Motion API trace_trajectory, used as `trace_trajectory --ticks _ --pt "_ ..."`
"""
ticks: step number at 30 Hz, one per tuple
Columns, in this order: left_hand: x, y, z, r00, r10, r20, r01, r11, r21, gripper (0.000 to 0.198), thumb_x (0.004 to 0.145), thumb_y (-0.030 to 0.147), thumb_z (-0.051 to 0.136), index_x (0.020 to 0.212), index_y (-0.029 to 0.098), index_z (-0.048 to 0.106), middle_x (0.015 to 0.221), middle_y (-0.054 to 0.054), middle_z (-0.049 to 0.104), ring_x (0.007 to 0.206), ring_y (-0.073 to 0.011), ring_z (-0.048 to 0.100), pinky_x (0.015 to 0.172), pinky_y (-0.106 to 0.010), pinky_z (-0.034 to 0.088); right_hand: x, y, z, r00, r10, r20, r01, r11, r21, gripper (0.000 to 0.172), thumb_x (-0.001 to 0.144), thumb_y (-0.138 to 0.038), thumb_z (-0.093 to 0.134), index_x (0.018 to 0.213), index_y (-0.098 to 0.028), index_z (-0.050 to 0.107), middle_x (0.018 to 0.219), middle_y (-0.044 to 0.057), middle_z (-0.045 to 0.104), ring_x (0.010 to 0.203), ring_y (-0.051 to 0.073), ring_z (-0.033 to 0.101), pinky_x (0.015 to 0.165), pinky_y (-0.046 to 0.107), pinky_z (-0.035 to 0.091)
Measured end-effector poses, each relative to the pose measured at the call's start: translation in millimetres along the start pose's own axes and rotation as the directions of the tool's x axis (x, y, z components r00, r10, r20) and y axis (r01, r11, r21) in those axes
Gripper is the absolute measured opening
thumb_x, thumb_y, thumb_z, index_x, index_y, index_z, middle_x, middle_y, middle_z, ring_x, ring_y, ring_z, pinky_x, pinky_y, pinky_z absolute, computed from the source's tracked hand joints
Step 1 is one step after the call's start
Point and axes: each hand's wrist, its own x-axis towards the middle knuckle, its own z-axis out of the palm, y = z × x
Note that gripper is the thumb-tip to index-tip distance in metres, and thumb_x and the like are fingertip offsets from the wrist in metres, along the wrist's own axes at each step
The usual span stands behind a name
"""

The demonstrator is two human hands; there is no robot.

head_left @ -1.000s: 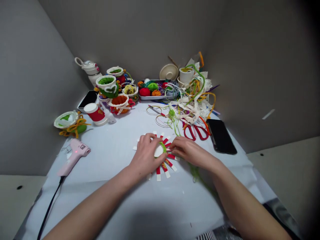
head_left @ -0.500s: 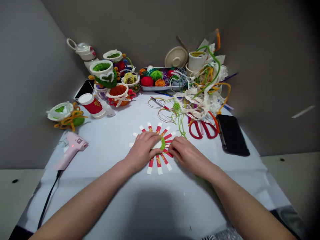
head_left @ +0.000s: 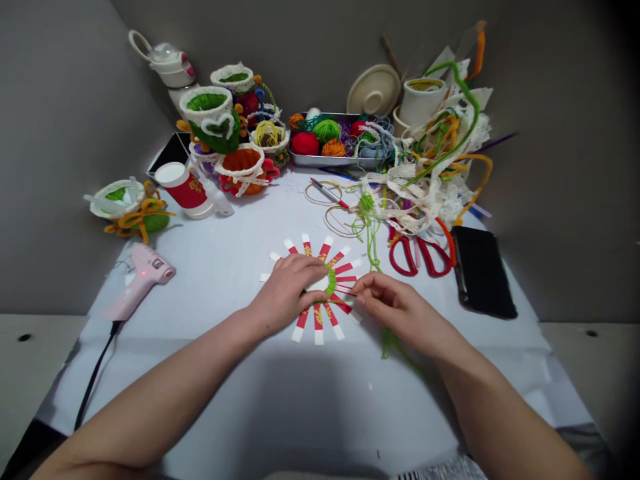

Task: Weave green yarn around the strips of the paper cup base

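Observation:
A paper cup cut into flat red-and-white strips (head_left: 320, 319) lies spread like a star on the white table (head_left: 240, 267). My left hand (head_left: 287, 290) presses down on its white round base, fingers curled over it. Green yarn (head_left: 331, 281) is wound round the base among the strips. My right hand (head_left: 395, 308) sits just right of the star, thumb and fingers pinched on the green yarn, whose loose end trails under my wrist (head_left: 387, 343).
A pink glue gun (head_left: 143, 280) with a black cord lies at left. Red scissors (head_left: 417, 253) and a black phone (head_left: 483, 270) lie at right. Behind are decorated cups (head_left: 220, 127), a red cup (head_left: 183, 190), a metal tray of yarn balls (head_left: 333, 140) and a heap of lace and cords (head_left: 430, 173).
The view has tilted so the table sits higher in frame. My right hand has drawn back to the right from the star, pulling the green yarn taut. My left hand stays on the base.

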Motion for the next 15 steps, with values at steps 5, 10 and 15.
trace_trajectory --ticks 5,10,15 --pt "2.8 6.9 -16.1 0.992 0.081 0.096 -0.078 0.997 -0.027 0.022 0.099 0.032 0.069 0.120 0.026 0.072 0.131 -0.009 0.071 0.126 -0.0292 0.063 0.110 -0.047 0.047 -2.7 -1.1 -11.2 0.958 -0.284 -0.034 0.246 0.879 -0.409 0.014 0.099 -0.032 0.060 0.094 -0.025 0.072 0.081 0.003 0.067 0.072 0.018 0.059 0.065 0.031 0.045" --pt "4.0 -0.6 -19.6 0.980 0.160 0.115 -0.149 0.984 -0.099 0.020 0.102 0.027 0.063 0.120 0.026 0.071 0.134 -0.009 0.070 0.129 -0.0273 0.063 0.112 -0.046 0.048 -12.3 -7.2 -9.1 0.887 -0.429 0.170 0.444 0.692 -0.569 0.022 0.105 -0.024 0.053 0.100 -0.024 0.074 0.087 0.007 0.066 0.080 0.020 0.061 0.071 0.032 0.047" --pt "1.1 -11.4 -16.3 0.955 0.274 0.113 -0.268 0.961 -0.066 0.026 0.106 0.023 0.053 0.129 0.020 0.064 0.141 -0.014 0.065 0.131 -0.0279 0.060 0.112 -0.052 0.048 -20.4 -8.7 -4.5 0.841 -0.453 0.294 0.521 0.536 -0.664 0.026 0.107 -0.019 0.049 0.112 -0.019 0.074 0.088 0.007 0.065 0.081 0.021 0.055 0.071 0.033 0.044"
